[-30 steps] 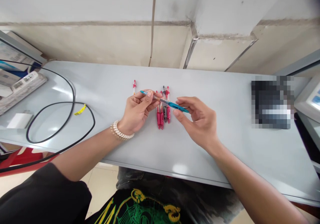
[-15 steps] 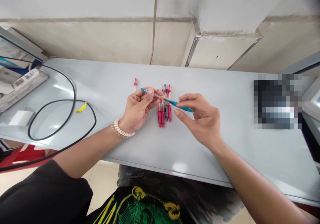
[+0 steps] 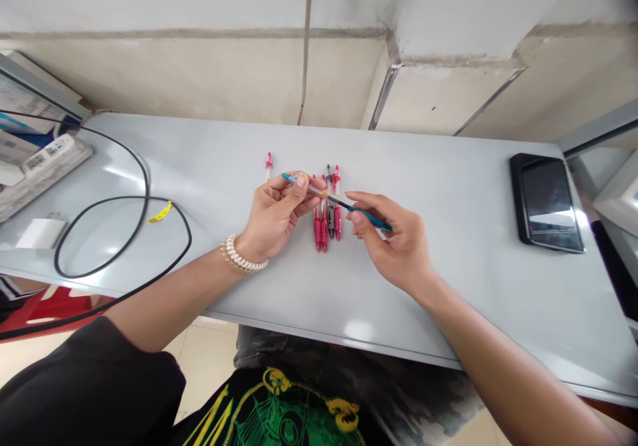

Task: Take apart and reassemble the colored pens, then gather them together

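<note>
Left hand: held over the table just left of centre, a beaded bracelet worn on the wrist

Right hand: held over the table just right of centre

Grip: fingers curled, not spread; the teal pen is pinched near its clear end by the left thumb and forefinger, and near its teal end between the right thumb and fingers

Teal pen: held level across the middle of the frame, above the upper end of the row of pens

Row of pens: three red pens and a dark grey pen are laid side by side between the hands, a red-and-white pen part lying apart at upper left

Table: a pale grey table bears everything

Right of frame: a black phone is lying on the table

Left of frame: a black cable with a yellow tag is looped beside a white charger and a power strip
</note>
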